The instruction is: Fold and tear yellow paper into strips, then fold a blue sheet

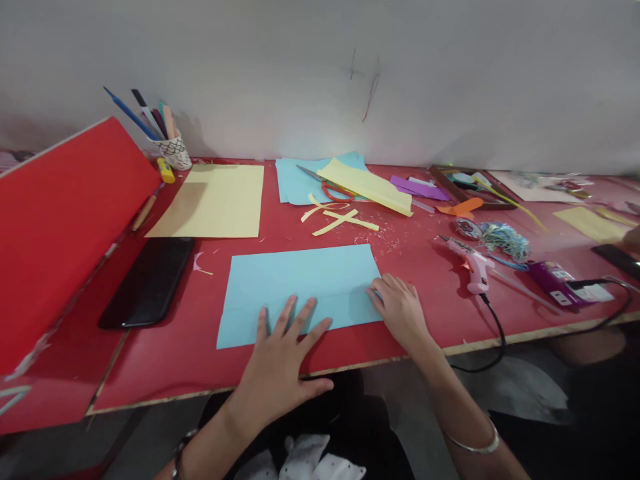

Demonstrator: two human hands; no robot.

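Note:
A light blue sheet of paper [300, 280] lies in front of me on the red table, with a faint crease running across it. My left hand [280, 353] rests on its lower edge, fingers spread and flat. At the sheet's right edge, my right hand [397, 307] is closed, its thumb and curled fingers gripping the paper there. Beyond the sheet are cut yellow paper strips [345, 222] and scissors with red handles [337, 193], partly covered by a folded yellow paper [367, 185].
A black phone [150, 283] and yellow sheet [215, 200] lie left, near a red board [75, 220] and pen cup [173, 152]. To the right are a pink glue gun [473, 263] with a cord, a purple box [555, 283] and another person's hand [631, 241].

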